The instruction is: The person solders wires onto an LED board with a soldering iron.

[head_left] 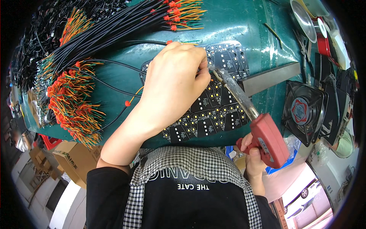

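Note:
My left hand (175,82) is closed in a pinch over a panel of black circuit boards (225,110) dotted with small pale and yellow parts. Its fingertips hide whatever is between them, though black cables (116,64) run in beneath the hand from the left. My right hand (254,158) is wrapped round the handle of a red pistol-shaped soldering gun (270,140). The gun's metal barrel, with clear plastic film along it, slants up and left over the panel. Its tip ends close beside my left fingertips; contact cannot be made out.
Bundles of black cables with orange and green wire ends and red caps (76,103) pile up at left. Right of the panel lie a grey metal bar (270,78) and a black fan (306,110). Tools and a reel (323,40) crowd the far right. A cardboard box (72,162) stands lower left.

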The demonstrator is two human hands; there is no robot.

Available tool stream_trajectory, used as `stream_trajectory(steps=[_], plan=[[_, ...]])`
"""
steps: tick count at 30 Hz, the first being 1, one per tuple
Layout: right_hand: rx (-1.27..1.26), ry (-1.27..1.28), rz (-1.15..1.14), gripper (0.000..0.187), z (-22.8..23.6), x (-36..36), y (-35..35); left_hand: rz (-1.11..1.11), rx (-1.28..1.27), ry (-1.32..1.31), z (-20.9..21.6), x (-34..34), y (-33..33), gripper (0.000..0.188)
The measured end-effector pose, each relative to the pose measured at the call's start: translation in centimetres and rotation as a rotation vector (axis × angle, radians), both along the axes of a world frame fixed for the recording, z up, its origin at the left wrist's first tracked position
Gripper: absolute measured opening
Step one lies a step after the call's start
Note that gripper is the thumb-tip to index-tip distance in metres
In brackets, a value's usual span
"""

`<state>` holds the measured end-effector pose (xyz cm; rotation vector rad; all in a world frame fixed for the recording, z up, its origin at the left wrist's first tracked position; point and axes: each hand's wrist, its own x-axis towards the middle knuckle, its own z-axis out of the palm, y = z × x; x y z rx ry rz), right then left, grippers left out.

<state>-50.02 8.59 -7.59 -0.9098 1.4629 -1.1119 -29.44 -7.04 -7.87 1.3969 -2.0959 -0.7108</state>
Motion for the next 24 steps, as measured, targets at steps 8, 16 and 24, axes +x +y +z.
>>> stream_trajectory(steps=[8,16,24], plan=[[-0.06,-0.118,-0.012,0.071,0.2,-0.2,-0.3,0.003,0.007,-0.028,0.5,0.0,-0.1,0.01],[-0.049,-0.128,-0.087,0.071,0.2,-0.5,0.1,-0.026,-0.176,-0.165,-0.3,2.1,-4.2,0.018],[-0.092,-0.069,-0.131,0.072,0.6,-0.1,0.8,-0.077,0.0,-0.244,-0.4,3.1,-4.5,0.016]])
